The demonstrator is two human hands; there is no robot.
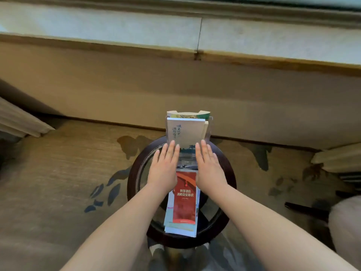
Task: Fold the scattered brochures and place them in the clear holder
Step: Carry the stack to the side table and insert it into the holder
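- Left hand (166,165) and right hand (210,167): grip fully open on both, fingers straight and together, palms down, holding nothing.
- Fingertips flank the lower front of the clear holder (208,130) at the far side of the round table (132,184); contact uncertain.
- Pale brochure (185,133) stands upright in the holder, long axis vertical.
- Red brochure (184,198) lies flat atop a stack (179,229) between the wrists, long axis pointing away from the person.

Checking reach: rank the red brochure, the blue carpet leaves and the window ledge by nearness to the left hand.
1. The red brochure, beside the left hand's inner edge.
2. The blue carpet leaves, floor, lower left.
3. The window ledge, far ahead.
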